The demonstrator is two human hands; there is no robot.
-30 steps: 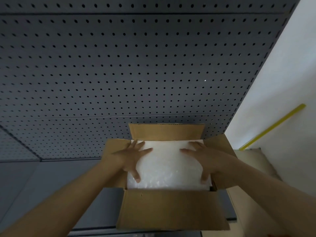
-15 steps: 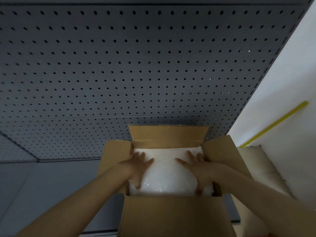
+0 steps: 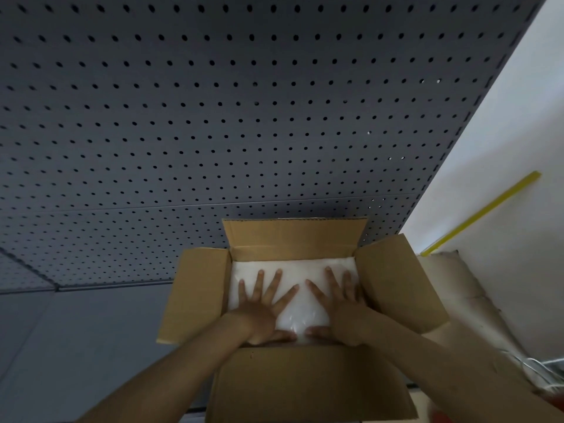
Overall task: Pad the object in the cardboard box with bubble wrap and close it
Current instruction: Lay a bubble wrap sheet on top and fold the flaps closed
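Note:
A brown cardboard box (image 3: 308,380) stands open in front of me with its flaps folded outward. A sheet of white bubble wrap (image 3: 293,271) fills the inside and hides whatever lies beneath it. My left hand (image 3: 262,312) lies flat on the left part of the wrap, fingers spread and straight. My right hand (image 3: 338,309) lies flat on the right part in the same way. Both thumbs point toward each other along the near edge of the wrap.
A dark grey pegboard wall (image 3: 213,117) rises behind the box. The box sits on a grey shelf surface (image 3: 76,346). A white wall with a yellow strip (image 3: 479,212) is at the right, and a beige padded item (image 3: 454,285) lies beside the right flap.
Both hands moved inward and down with the wrap, which now sits lower in the box. The fingers are spread wider, and the view has tilted slightly.

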